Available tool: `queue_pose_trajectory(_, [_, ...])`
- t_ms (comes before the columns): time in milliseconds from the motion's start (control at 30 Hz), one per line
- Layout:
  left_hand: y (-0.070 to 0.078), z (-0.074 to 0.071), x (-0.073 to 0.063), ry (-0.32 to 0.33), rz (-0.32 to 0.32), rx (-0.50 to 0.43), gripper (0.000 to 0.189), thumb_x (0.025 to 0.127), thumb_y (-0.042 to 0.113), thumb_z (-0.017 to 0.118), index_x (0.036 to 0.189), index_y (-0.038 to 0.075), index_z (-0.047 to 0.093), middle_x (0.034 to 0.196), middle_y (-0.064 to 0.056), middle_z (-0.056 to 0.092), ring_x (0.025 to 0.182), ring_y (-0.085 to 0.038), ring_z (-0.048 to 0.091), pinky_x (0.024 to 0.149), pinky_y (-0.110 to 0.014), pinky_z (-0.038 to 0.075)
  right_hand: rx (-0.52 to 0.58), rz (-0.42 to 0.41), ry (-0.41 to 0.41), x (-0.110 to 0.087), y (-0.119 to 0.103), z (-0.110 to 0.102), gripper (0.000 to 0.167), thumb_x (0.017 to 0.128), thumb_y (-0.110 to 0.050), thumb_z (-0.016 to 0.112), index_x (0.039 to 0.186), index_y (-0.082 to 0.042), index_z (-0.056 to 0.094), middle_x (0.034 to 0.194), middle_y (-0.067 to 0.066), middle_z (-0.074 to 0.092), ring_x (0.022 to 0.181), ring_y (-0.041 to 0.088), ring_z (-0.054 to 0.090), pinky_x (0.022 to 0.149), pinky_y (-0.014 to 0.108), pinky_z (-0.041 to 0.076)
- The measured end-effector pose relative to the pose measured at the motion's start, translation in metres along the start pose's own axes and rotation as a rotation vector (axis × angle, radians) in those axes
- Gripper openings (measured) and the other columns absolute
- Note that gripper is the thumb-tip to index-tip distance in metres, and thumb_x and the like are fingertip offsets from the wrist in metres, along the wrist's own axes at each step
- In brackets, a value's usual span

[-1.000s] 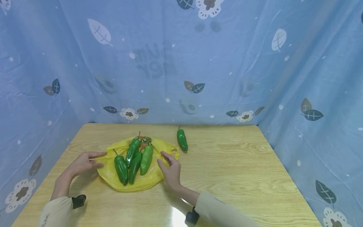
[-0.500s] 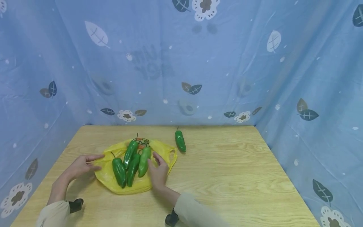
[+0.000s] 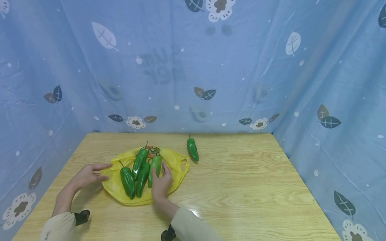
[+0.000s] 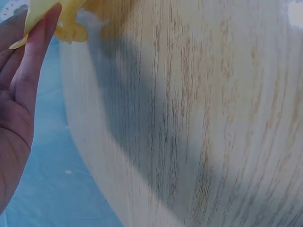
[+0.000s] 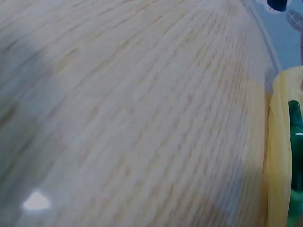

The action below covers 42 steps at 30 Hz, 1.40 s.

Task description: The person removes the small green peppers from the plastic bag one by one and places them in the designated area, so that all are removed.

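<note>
Now right hand has reached the lightest pepper.
Fingers grip it left of centre, handling seems begun; left hand pinches yellow bag.

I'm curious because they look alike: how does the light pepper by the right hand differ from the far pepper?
The light pepper is paler green; the far pepper is darker.
The light pepper lies on the bag; the far pepper lies on the table.
The right hand is at the light pepper; no hand touches the far pepper.
Both are long and green.
</note>
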<state>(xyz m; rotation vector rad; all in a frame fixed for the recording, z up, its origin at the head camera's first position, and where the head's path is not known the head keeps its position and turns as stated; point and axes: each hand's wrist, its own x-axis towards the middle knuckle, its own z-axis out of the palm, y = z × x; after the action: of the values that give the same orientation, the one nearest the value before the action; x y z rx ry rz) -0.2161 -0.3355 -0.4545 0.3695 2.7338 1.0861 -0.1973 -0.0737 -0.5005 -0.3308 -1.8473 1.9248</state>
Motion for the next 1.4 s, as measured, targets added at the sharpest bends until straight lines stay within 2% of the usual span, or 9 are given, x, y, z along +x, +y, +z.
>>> queue_pose_trajectory(567, [0.002, -0.001, -0.002, 0.011, 0.017, -0.008, 0.056, 0.086, 0.017, 0.072, 0.133, -0.006, 0.053, 0.135, -0.033, 0.045, 0.116, -0.056, 0.046, 0.091, -0.059, 0.045, -0.160, -0.001, 0.040, -0.008, 0.004, 0.008, 0.053, 0.076, 0.003, 0.077, 0.125, 0.005, 0.057, 0.123, 0.018, 0.060, 0.114, 0.034, 0.058, 0.097, 0.042, 0.046])
queue_pose_trajectory(767, [0.005, -0.001, -0.003, 0.018, 0.004, 0.031, 0.055, 0.085, 0.018, 0.072, 0.132, -0.005, 0.054, 0.134, -0.031, 0.048, 0.114, -0.046, 0.052, 0.086, -0.046, 0.050, -0.220, 0.013, 0.026, -0.008, 0.003, 0.012, 0.058, 0.074, -0.001, 0.080, 0.127, 0.004, 0.057, 0.123, 0.017, 0.060, 0.115, 0.035, 0.055, 0.099, 0.047, 0.044])
queue_pose_trajectory(833, [0.006, -0.001, -0.002, 0.013, 0.001, 0.026, 0.055, 0.086, 0.018, 0.072, 0.133, -0.004, 0.053, 0.135, -0.031, 0.047, 0.104, -0.038, 0.059, 0.080, -0.041, 0.051, -0.234, 0.028, 0.031, -0.009, 0.002, 0.013, 0.060, 0.072, -0.001, 0.082, 0.126, 0.004, 0.057, 0.122, 0.017, 0.059, 0.114, 0.035, 0.054, 0.099, 0.048, 0.043])
queue_pose_trajectory(1000, [0.007, -0.001, -0.002, -0.014, -0.016, -0.018, 0.057, 0.087, 0.019, 0.071, 0.135, -0.004, 0.051, 0.138, -0.033, 0.043, 0.109, -0.050, 0.054, 0.086, -0.052, 0.050, -0.299, 0.049, 0.056, -0.009, 0.001, 0.014, 0.061, 0.070, 0.003, 0.081, 0.125, 0.006, 0.056, 0.117, 0.018, 0.059, 0.109, 0.035, 0.054, 0.096, 0.049, 0.044])
queue_pose_trajectory(1067, [0.007, -0.001, -0.002, -0.016, -0.015, -0.022, 0.057, 0.087, 0.019, 0.071, 0.135, -0.005, 0.051, 0.138, -0.033, 0.042, 0.118, -0.057, 0.042, 0.092, -0.060, 0.043, -0.303, 0.065, 0.054, -0.008, 0.001, 0.014, 0.061, 0.071, 0.005, 0.080, 0.126, 0.007, 0.054, 0.118, 0.018, 0.058, 0.109, 0.035, 0.054, 0.095, 0.049, 0.045])
queue_pose_trajectory(1133, [0.006, -0.001, -0.001, -0.017, -0.012, -0.023, 0.057, 0.087, 0.019, 0.071, 0.135, -0.005, 0.051, 0.138, -0.033, 0.042, 0.119, -0.057, 0.042, 0.093, -0.060, 0.043, -0.308, 0.076, 0.053, -0.006, 0.002, 0.014, 0.061, 0.070, 0.006, 0.079, 0.126, 0.007, 0.054, 0.118, 0.018, 0.058, 0.108, 0.035, 0.054, 0.095, 0.049, 0.045])
queue_pose_trajectory(1233, [0.007, -0.001, -0.002, -0.018, -0.016, -0.017, 0.057, 0.087, 0.019, 0.071, 0.135, -0.005, 0.051, 0.138, -0.033, 0.043, 0.119, -0.055, 0.044, 0.090, -0.054, 0.047, -0.308, 0.089, 0.055, -0.003, 0.003, 0.015, 0.061, 0.070, 0.007, 0.079, 0.125, 0.006, 0.055, 0.117, 0.017, 0.059, 0.107, 0.034, 0.055, 0.093, 0.048, 0.047])
queue_pose_trajectory(1300, [0.008, -0.002, -0.002, -0.019, -0.021, -0.012, 0.057, 0.087, 0.020, 0.071, 0.135, -0.004, 0.051, 0.138, -0.032, 0.043, 0.119, -0.054, 0.046, 0.086, -0.044, 0.051, -0.300, 0.093, 0.064, 0.000, 0.003, 0.015, 0.059, 0.070, 0.007, 0.079, 0.124, 0.006, 0.056, 0.115, 0.016, 0.060, 0.105, 0.032, 0.056, 0.092, 0.047, 0.047])
queue_pose_trajectory(1400, [0.009, -0.002, -0.003, -0.020, -0.026, -0.010, 0.058, 0.087, 0.020, 0.071, 0.135, -0.004, 0.051, 0.138, -0.032, 0.043, 0.118, -0.054, 0.045, 0.079, -0.034, 0.049, -0.271, 0.088, 0.081, 0.004, 0.004, 0.014, 0.058, 0.069, 0.007, 0.079, 0.123, 0.005, 0.059, 0.111, 0.015, 0.061, 0.100, 0.030, 0.057, 0.089, 0.045, 0.049])
